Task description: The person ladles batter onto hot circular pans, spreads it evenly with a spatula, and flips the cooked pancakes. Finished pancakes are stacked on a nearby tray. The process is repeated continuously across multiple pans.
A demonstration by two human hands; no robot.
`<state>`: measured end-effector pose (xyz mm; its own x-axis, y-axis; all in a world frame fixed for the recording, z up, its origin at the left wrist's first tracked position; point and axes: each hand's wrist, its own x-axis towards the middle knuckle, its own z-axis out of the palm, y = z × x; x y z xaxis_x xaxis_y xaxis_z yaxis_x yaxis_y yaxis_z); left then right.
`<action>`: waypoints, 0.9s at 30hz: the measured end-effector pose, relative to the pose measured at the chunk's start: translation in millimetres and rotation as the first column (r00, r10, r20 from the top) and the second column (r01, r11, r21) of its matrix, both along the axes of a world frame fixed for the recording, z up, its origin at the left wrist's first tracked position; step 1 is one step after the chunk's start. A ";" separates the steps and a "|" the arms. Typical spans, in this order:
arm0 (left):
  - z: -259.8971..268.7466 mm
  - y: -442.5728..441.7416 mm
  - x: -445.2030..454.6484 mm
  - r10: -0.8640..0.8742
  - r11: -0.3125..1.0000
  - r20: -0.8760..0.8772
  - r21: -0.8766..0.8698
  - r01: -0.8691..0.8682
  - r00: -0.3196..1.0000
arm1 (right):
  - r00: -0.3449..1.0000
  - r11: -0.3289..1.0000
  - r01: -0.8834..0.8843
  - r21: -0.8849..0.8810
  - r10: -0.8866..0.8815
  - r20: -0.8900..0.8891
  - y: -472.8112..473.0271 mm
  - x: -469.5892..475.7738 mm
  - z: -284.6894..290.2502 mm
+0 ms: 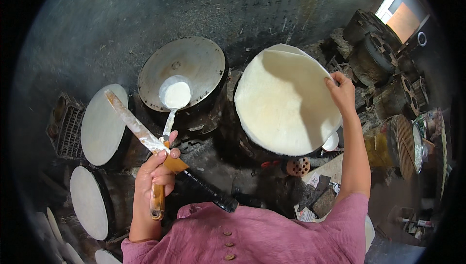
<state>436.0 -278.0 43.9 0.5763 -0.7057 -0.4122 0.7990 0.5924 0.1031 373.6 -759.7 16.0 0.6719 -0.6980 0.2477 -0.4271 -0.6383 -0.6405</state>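
My left hand grips two tools at once. One is a metal ladle with an amber handle, its bowl holding white batter. Crossing it is a long, flat, blade-like tool, smeared white, with a black-wrapped grip. The ladle bowl is over the near edge of a round, shallow metal pan. My right hand pinches the right edge of a large, thin, pale round flatbread sheet. Another pale layer shows behind its far edge. What supports the sheet is mostly hidden.
Pale round sheets cover pans at left, near a dark crate. A perforated coal briquette lies below the large sheet. Several cylindrical stoves line the right, with a yellow tin nearer me. A dark wall rises behind.
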 end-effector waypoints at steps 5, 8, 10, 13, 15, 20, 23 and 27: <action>-1.6 27.6 -2.7 -0.109 0.993 0.035 0.042 0.108 0.993 | 0.988 0.995 -0.041 -0.095 0.054 0.147 54.6 -29.9 42.5; -2.3 49.4 -6.4 -0.179 0.983 0.064 0.059 0.175 0.982 | 0.943 0.988 -0.121 -0.095 0.144 0.301 72.7 -53.6 65.1; -2.6 63.6 -10.1 -0.186 0.981 0.077 0.065 0.181 0.980 | 0.922 0.985 -0.157 -0.073 0.173 0.347 91.1 -65.0 94.7; -0.3 86.0 -15.6 -0.192 0.980 0.077 0.069 0.187 0.978 | 0.904 0.981 -0.192 0.002 0.176 0.389 121.0 -86.2 136.2; -0.9 93.6 -17.0 -0.223 0.974 0.073 0.068 0.218 0.972 | 0.905 0.981 -0.174 0.089 0.124 0.406 139.3 -111.5 151.9; -1.3 94.5 -24.9 -0.303 0.953 0.064 0.044 0.301 0.951 | 0.985 0.996 0.088 -0.014 -0.085 0.150 145.8 -182.7 154.0; -5.3 90.2 -36.1 -0.299 0.954 0.071 0.016 0.299 0.952 | 0.964 0.967 0.254 -0.026 -0.250 0.094 131.8 -234.5 135.9; -6.7 82.6 -64.4 -0.303 0.947 0.089 -0.082 0.310 0.949 | 0.881 0.891 0.449 -0.067 -0.430 0.199 92.0 -366.2 121.8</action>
